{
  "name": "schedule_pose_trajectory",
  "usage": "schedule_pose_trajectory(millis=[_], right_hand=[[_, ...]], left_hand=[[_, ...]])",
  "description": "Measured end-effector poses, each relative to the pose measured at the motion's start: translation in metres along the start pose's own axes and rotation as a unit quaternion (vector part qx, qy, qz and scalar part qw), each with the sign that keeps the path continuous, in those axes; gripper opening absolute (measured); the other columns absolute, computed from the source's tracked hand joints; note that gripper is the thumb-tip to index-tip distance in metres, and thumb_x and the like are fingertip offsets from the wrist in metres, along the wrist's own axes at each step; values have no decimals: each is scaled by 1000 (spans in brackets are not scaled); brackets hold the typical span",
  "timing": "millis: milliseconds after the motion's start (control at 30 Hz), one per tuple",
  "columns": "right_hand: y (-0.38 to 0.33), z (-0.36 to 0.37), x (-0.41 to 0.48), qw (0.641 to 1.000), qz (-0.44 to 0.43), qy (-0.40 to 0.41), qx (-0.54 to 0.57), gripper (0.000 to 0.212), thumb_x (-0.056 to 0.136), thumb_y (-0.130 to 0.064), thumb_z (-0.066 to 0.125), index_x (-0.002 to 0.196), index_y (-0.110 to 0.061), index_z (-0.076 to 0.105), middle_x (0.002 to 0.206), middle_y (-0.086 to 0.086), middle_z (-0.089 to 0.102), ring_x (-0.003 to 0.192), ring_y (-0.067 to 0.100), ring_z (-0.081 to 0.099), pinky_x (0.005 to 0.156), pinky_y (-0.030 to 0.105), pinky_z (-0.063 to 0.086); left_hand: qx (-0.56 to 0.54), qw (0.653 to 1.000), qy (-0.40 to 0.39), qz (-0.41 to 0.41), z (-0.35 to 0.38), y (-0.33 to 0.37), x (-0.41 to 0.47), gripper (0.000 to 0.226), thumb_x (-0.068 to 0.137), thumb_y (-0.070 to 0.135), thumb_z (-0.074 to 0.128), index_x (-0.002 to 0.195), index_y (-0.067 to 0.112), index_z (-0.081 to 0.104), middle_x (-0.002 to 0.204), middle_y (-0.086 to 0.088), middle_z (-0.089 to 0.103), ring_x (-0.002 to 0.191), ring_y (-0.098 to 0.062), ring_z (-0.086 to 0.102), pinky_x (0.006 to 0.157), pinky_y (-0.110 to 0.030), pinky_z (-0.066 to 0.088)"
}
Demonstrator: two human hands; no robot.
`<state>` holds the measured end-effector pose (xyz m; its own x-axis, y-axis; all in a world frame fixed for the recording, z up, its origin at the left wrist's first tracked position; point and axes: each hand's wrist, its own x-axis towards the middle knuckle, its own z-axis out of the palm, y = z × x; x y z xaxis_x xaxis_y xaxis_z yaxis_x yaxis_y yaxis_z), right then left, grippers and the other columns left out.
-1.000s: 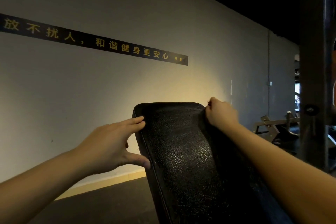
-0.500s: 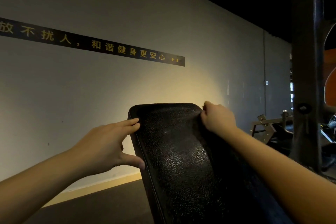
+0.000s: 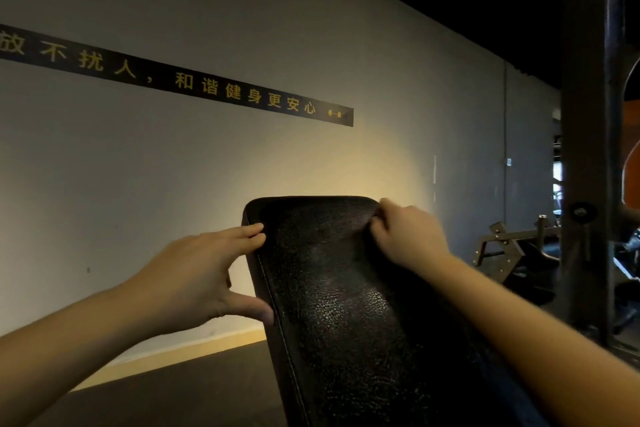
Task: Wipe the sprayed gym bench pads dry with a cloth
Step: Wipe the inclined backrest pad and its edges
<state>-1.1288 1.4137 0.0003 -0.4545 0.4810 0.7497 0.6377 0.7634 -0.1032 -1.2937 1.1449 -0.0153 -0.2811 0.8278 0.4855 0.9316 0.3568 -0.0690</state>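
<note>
Cloth (image 3: 364,236) — barely discernible in right hand (image 3: 407,236)

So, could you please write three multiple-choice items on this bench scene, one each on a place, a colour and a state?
1. Where does the left hand rest?
A) on the left edge of the bench pad
B) on a spray bottle
C) on a dumbbell

2. What colour is the lettering on the wall strip?
A) white
B) yellow
C) red

3. How are the fingers of the right hand?
A) spread flat
B) hanging clear of the pad
C) curled at the pad's top right corner

Answers:
1 A, its fingers and thumb touch that edge.
2 B, the characters are yellow on black.
3 C, the fingers are bunched at that corner.
</note>
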Motion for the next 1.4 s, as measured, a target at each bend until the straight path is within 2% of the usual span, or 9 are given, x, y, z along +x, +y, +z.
schedule_pose_trajectory(millis=[167, 367, 533, 633, 933, 1067, 1167, 1267, 1400], right_hand=[[-38, 16, 50, 999, 29, 2, -13, 25, 102, -29, 44, 118, -11, 50, 114, 16, 69, 102, 38, 65, 73, 38, 41], [-90, -17, -63, 963, -231, 21, 134, 24, 94, -44, 49, 110, -27, 56, 92, 0, 72, 84, 27, 67, 72, 38, 49], [17, -3, 0, 999, -17, -2, -30, 27, 98, -43, 45, 109, -20, 55, 99, 10, 71, 88, 33, 65, 70, 36, 47], [33, 3, 32, 996, 61, 68, -2, 23, 100, -33, 49, 114, -15, 52, 102, 11, 70, 88, 35, 65, 66, 37, 43], [-78, -7, -23, 994, -44, 49, 83, 25, 89, -16, 56, 113, -21, 60, 99, 6, 72, 96, 33, 65, 75, 39, 50], [-130, -51, -113, 943, -215, -32, 251, 29, 91, -19, 65, 118, -30, 66, 100, -9, 73, 92, 11, 65, 83, 27, 49], [-122, -67, -114, 900, -115, -90, 411, 14, 90, -21, 70, 104, -24, 71, 88, -10, 72, 83, 6, 66, 80, 25, 52], [-105, -85, -106, 830, 26, -108, 546, 8, 91, -13, 71, 98, -9, 72, 92, 9, 76, 89, 24, 73, 81, 38, 57], [-102, -90, -107, 785, 134, -130, 591, 11, 95, -13, 67, 104, -9, 71, 97, 12, 76, 92, 26, 73, 77, 36, 61]], left_hand=[[13, 1000, -5, -5, -3, 2, -2, 119, 52, 98, 50, 156, 51, 16, 158, 41, 1, 128, -5, 52, 104, -23, 40], [7, 1000, -3, -6, -1, -3, -3, 123, 48, 106, 40, 156, 54, 11, 155, 40, -2, 126, -4, 53, 104, -25, 42], [-16, 1000, -12, -9, -1, 3, -4, 118, 54, 96, 51, 156, 52, 11, 154, 41, -5, 127, -4, 52, 108, -25, 40], [-27, 1000, -10, -10, -1, 3, -6, 119, 53, 97, 50, 156, 51, 14, 155, 41, -4, 127, -7, 53, 107, -26, 41], [-18, 1000, -7, -11, 0, 0, -2, 121, 50, 97, 48, 157, 48, 19, 152, 37, -2, 123, -10, 58, 108, -31, 44], [-18, 1000, -1, 13, -2, -3, -4, 113, 61, 88, 56, 159, 44, 19, 163, 29, 9, 143, -6, 40, 115, -30, 38], [-69, 997, -8, 15, -2, -7, -12, 102, 72, 80, 60, 159, 44, 20, 165, 26, 16, 128, 0, 51, 104, -28, 47], [-143, 988, 50, -24, -5, -3, -31, 63, 88, 61, 65, 146, 40, 49, 155, 19, 42, 110, -1, 59, 96, -31, 53], [-312, 927, 202, -54, -15, 29, -56, 3, 95, 35, 68, 97, 35, 70, 99, 17, 69, 89, -3, 63, 84, -35, 57]])
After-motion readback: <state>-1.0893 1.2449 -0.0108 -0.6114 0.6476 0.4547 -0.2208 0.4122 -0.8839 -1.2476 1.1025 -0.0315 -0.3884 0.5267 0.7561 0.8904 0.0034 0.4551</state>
